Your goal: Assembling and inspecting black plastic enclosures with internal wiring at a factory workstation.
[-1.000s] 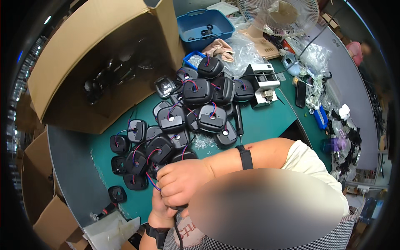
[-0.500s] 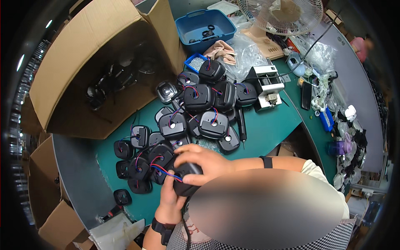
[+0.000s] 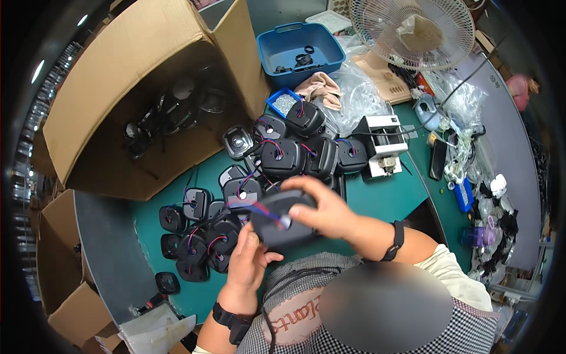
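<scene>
A rounded black plastic housing (image 3: 289,227) with red and blue wires at its centre hole is in my right hand (image 3: 321,209). The right fingers go over its far edge and the thumb presses on its face. My left hand (image 3: 246,262) is at the housing's near left corner, fingertips close to or touching the edge, thumb spread apart. Some of its fingers are hidden. Beyond the hands lies a pile of similar black housings (image 3: 282,158) with wires. A smaller group of housings (image 3: 191,249) sits to the left.
A large open cardboard box (image 3: 135,53) with clear and black parts stands at the far left. Behind the pile are a blue basin (image 3: 300,50), a small blue tray of tiny parts (image 3: 284,102) and a cloth (image 3: 320,88). To the right stand a white machine (image 3: 380,147) and a fan (image 3: 413,32).
The housing has moved up and to the right in my right hand and has turned, with its wires swinging. My left hand's thumb has spread away. The view has shifted slightly.
</scene>
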### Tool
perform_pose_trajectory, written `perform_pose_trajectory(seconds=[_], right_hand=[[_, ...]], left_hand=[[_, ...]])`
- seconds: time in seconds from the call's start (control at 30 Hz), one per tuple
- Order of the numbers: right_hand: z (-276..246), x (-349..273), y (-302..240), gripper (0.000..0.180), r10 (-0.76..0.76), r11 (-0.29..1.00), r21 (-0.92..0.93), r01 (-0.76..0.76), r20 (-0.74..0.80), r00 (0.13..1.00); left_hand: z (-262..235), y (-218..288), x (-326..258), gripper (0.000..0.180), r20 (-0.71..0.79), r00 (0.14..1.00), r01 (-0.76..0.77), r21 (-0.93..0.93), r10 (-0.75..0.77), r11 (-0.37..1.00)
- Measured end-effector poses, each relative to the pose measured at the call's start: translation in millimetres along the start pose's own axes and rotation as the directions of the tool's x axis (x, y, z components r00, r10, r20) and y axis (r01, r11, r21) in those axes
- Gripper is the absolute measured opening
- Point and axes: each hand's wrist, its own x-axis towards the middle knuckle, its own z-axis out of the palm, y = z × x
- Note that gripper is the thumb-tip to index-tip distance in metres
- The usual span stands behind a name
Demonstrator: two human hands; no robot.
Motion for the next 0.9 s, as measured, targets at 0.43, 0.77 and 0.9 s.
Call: perform_pose_trajectory(seconds=[0.43,0.77,0.9], right_hand=[[-109,117,68,0.062,-0.140,0.773,-0.580,-0.257,-0.551,0.823],[-109,101,64,0.056,-0.286,0.784,-0.612,-0.102,-0.503,0.815],[-101,87,52,0.056,-0.289,0.803,-0.588,-0.093,-0.522,0.803]], left_hand=[[-42,-8,-11,0.029,-0.322,0.947,-0.051,-0.127,0.007,0.991],[-68,18,-34,0.024,-0.470,0.872,-0.194,-0.075,0.137,0.978],[-84,56,-20,0.024,-0.475,0.846,-0.219,0.102,0.241,0.970]])
